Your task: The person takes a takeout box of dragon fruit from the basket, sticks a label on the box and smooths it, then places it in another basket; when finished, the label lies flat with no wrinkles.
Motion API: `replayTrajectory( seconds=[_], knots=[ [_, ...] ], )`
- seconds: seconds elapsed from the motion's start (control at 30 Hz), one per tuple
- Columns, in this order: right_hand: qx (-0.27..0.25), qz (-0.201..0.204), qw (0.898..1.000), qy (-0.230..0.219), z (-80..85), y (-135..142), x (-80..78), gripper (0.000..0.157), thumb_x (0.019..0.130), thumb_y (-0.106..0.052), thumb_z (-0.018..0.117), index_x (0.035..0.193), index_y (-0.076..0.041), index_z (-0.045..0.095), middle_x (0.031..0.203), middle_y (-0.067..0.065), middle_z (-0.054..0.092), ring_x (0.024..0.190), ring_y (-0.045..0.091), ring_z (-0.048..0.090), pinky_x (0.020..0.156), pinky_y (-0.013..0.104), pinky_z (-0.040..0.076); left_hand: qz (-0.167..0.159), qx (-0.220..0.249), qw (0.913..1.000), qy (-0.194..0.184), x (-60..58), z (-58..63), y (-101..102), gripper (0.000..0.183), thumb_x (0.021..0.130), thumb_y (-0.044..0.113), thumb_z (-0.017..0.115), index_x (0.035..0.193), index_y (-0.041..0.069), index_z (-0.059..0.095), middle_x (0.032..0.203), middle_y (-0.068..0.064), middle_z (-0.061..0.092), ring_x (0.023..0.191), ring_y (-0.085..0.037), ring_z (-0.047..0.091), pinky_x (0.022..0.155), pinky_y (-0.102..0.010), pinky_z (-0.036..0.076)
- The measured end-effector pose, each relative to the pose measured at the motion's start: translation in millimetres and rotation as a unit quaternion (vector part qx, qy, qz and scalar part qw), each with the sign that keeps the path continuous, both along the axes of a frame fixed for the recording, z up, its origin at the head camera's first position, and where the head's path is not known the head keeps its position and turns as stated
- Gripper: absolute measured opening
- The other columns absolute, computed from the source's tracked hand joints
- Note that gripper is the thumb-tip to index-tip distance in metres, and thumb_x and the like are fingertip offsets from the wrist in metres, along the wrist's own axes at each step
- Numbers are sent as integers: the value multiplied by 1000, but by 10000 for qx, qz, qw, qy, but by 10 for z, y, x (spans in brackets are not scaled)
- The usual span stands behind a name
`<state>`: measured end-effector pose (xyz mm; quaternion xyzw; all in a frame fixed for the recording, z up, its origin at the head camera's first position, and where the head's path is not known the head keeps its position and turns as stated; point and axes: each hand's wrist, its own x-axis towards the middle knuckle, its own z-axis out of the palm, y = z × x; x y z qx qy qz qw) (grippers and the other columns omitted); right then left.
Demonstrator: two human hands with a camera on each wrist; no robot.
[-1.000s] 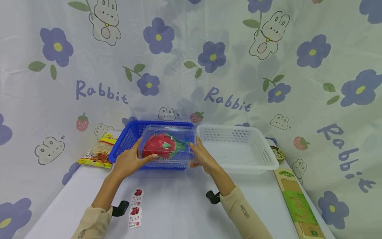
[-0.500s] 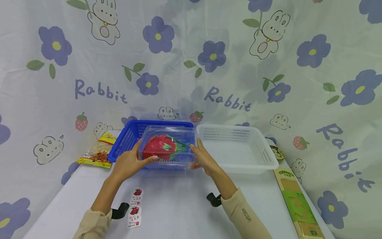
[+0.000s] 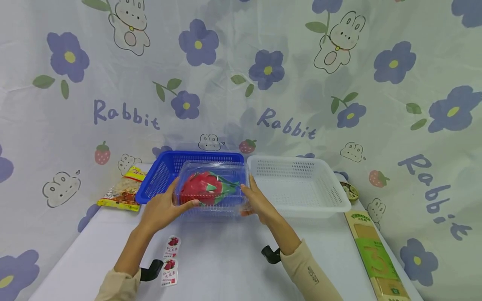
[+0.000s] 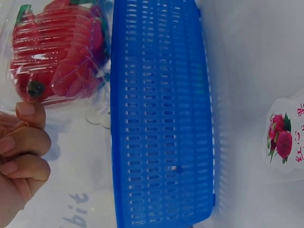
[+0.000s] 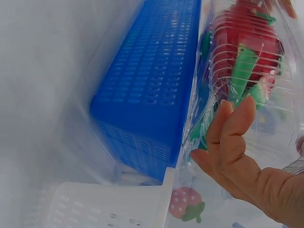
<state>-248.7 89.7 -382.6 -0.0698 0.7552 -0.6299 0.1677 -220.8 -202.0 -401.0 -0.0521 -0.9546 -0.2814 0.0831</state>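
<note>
Your fruit [image 3: 201, 185] is red with green tips, its box [image 3: 231, 167] clear. From that box, you have a white basket [image 3: 293, 188] patterned with slots at 3 o'clock, a tan pack [image 3: 376, 253] with a green band at 4, white stickers [image 3: 170, 272] with red fruit prints at 7 and a yellow-edged bag [image 3: 123, 190] at 9. The blue basket [image 3: 155, 182] is slotted too. Your desk [image 3: 222, 259] is white, your sleeves [image 3: 308, 271] beige. The curtain [image 3: 222, 121] is pale, with purple yellow-centred flowers, green leaves, red strawberries and outlined rabbits.

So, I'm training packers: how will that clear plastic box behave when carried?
The clear box probably flexes if squeezed, since its ribbed walls look thin. Its glossy surface may slip. The red fruit inside, rounded with space beside it, could roll.
</note>
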Motion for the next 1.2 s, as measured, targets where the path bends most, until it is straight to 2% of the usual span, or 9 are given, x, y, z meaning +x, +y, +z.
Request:
replayTrajectory(
  seconds=[0.23, 0.43, 0.57, 0.67, 0.8, 1.07, 1.2],
  knots=[
    [-39, -15, 10000, 15, -24, 15, 34, 77, 106, -43, 39, 159, -22, -12, 165, 21, 1, 117, 42, 55, 73, 37, 56, -19, -51, 9999, 90, 36, -10, 17, 108, 82, 68, 66, 157, 5, 22, 64, -3, 42, 55, -17, 41, 48, -27, 35],
    [-114, 4, 9999, 61, -31, 33, 78, 78, 106, -44, 40, 159, -22, -12, 165, 20, -2, 133, 49, 41, 73, 38, 56, -25, 8, 9999, 104, 79, -18, 35, 107, 82, 67, 67, 157, 5, 23, 65, -4, 44, 55, -17, 42, 48, -27, 36],
    [-210, 78, 9995, 220, -46, 38, 107, 72, 106, -41, 38, 160, -26, -8, 165, 18, 6, 130, 47, 41, 71, 38, 54, 1, 60, 10000, 59, 116, -29, 47, 107, 81, 66, 67, 158, 7, 22, 66, -4, 45, 55, -17, 42, 48, -27, 36],
    [-190, 83, 9993, 302, -58, 41, 124, 69, 107, -39, 37, 160, -28, -5, 164, 18, 11, 118, 42, 49, 71, 38, 53, 10, 77, 9999, 69, 139, -38, 55, 106, 81, 66, 67, 158, 8, 21, 65, -4, 45, 54, -17, 42, 48, -27, 36],
    [-140, 31, 9994, 306, -57, 46, 147, 71, 106, -40, 38, 160, -26, -6, 164, 19, 9, 114, 38, 52, 71, 38, 54, 12, 106, 9999, 107, 163, -44, 61, 106, 82, 65, 68, 159, 9, 21, 65, -3, 45, 53, -16, 42, 47, -26, 36],
    [-152, -12, 9995, 287, -35, 53, 198, 73, 107, -40, 37, 160, -23, -9, 165, 19, 2, 122, 43, 47, 71, 38, 54, -8, 168, 9998, 102, 204, -27, 71, 106, 81, 64, 69, 159, 9, 20, 63, -3, 44, 53, -16, 42, 47, -26, 36],
    [-168, -38, 9996, 229, -20, 57, 226, 73, 107, -39, 37, 160, -22, -10, 164, 23, 6, 131, 48, 42, 72, 39, 55, -4, 164, 9998, 145, 239, -11, 84, 106, 81, 63, 69, 159, 9, 20, 64, -3, 44, 53, -16, 42, 47, -26, 36]
  ],
)
